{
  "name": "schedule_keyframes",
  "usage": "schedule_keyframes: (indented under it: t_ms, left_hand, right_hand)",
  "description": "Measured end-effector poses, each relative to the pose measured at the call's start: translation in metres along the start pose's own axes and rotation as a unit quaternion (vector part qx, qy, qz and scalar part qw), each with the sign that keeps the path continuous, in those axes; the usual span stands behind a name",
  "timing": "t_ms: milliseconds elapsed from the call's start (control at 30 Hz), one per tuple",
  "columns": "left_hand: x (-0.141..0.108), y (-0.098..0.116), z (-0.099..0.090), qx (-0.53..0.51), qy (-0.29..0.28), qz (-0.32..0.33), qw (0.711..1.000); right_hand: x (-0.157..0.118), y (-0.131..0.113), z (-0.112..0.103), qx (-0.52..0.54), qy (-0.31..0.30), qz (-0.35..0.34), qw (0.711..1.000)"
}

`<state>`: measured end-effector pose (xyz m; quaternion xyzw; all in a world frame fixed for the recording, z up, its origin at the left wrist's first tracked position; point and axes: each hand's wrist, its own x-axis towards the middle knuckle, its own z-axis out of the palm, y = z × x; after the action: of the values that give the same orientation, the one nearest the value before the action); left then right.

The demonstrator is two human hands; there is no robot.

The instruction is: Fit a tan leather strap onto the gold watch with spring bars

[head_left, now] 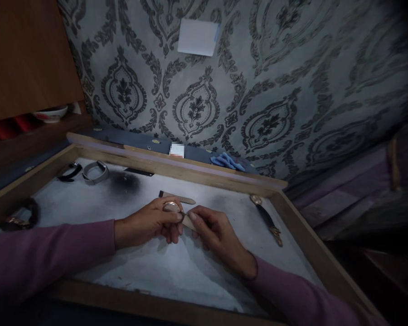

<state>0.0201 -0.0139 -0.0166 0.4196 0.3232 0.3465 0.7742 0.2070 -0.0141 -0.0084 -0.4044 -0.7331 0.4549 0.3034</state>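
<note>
In my left hand (156,221) is a round gold-rimmed watch case (172,207), pinched between thumb and fingers. My right hand (212,226) grips a beige watch strap (189,222) against the right edge of the case. Both hands meet over the middle of a white-bottomed wooden tray (204,168). Just behind them lies a second strap piece (180,198), pale with a dark end. The exact joint between strap and case is hidden by my fingertips.
Along the tray's left side sit a dark watch (22,216), a black one (70,172) and a grey one (95,172). A gold watch with a dark strap (265,217) lies at the right. Beyond the rim is a blue cloth (227,161).
</note>
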Motion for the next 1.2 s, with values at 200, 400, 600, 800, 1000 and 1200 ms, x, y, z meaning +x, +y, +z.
schedule_keyframes:
  t_ms: [200, 400, 600, 800, 1000, 1200]
  left_hand:
    - [-0.0013, 0.0054, -0.0022, -0.003, 0.016, -0.005, 1.0]
    - [-0.0014, 0.0059, -0.0028, -0.004, 0.013, -0.01, 1.0]
    - [-0.0013, 0.0076, -0.0026, -0.01, 0.003, -0.015, 1.0]
    - [-0.0004, 0.0072, -0.0047, -0.016, 0.0, -0.027, 1.0]
    - [0.0004, 0.006, -0.0044, -0.015, 0.006, -0.035, 0.999]
    - [0.0002, 0.0059, -0.0024, -0.009, 0.01, -0.042, 0.999]
  right_hand:
    - [0.0007, -0.0021, -0.0018, -0.004, 0.013, 0.015, 1.0]
    - [0.0006, -0.0019, -0.0027, -0.006, 0.014, 0.013, 1.0]
    - [0.0015, 0.0024, -0.0029, 0.004, 0.015, -0.001, 1.0]
    - [0.0027, 0.0015, -0.0037, 0.022, 0.027, 0.021, 0.999]
    - [0.0034, 0.0007, -0.0028, 0.029, 0.023, 0.017, 0.999]
    - [0.004, 0.0034, -0.0027, 0.028, 0.018, 0.017, 0.999]
